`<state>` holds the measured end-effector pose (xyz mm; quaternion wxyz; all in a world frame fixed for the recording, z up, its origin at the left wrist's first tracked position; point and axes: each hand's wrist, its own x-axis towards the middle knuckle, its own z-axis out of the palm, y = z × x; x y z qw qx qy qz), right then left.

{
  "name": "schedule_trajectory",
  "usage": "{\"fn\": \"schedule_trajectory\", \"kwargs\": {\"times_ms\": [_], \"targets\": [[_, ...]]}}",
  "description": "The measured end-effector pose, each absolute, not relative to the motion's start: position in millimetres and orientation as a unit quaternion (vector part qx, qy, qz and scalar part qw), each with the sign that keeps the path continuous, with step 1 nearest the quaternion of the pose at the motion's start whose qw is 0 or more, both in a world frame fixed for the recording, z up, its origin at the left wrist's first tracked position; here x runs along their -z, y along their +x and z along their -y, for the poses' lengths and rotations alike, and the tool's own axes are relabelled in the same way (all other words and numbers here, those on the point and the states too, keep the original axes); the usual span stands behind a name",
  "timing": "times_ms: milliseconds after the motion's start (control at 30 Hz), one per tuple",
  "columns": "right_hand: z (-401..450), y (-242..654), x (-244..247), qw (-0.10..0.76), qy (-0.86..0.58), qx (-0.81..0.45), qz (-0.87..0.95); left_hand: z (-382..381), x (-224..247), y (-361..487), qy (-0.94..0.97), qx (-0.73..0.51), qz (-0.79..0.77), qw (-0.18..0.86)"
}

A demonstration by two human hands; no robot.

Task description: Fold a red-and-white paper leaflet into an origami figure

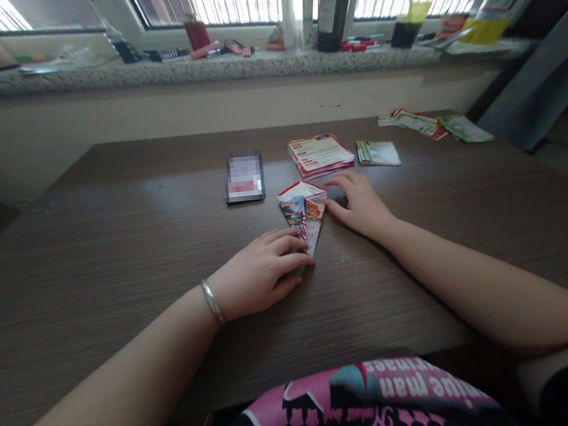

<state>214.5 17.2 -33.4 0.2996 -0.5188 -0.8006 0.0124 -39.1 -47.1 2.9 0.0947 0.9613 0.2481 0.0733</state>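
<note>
A sheet of colourful printed paper (316,213), folded into a kite shape with its point towards me, lies flat on the brown wooden table (118,269). My left hand (264,272), with a silver bangle at the wrist, rests palm down with stretched fingers across the lower left part of the paper. At the paper's upper right edge is my right hand (361,205), its thumb and fingers apart and the fingertips touching or close to the edge. The paper's lower left side is hidden under my left fingers.
Behind the folded paper lies a stack of printed sheets (321,154), with a smaller card pile (379,153) to its right. A phone with a blurred screen (244,178) lies to the left. More leaflets (421,124) sit at the far right. Bottles (337,7) stand on the windowsill.
</note>
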Motion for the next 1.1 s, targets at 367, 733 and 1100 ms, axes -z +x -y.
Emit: {"fn": "schedule_trajectory", "kwargs": {"times_ms": [367,733,1100], "targets": [[-0.9,203.7,24.8,0.160,-0.445,-0.053,0.880,44.0,-0.9,-38.5,0.960,-0.083,-0.237,0.125],[-4.7,206.0,29.1,0.139,-0.415,-0.082,0.895,32.0,8.4,-50.0,0.915,-0.046,-0.399,0.047],[-1.9,207.4,31.9,0.167,-0.405,-0.107,0.893,25.1,13.1,-55.7,0.900,-0.045,-0.430,0.052]]}}
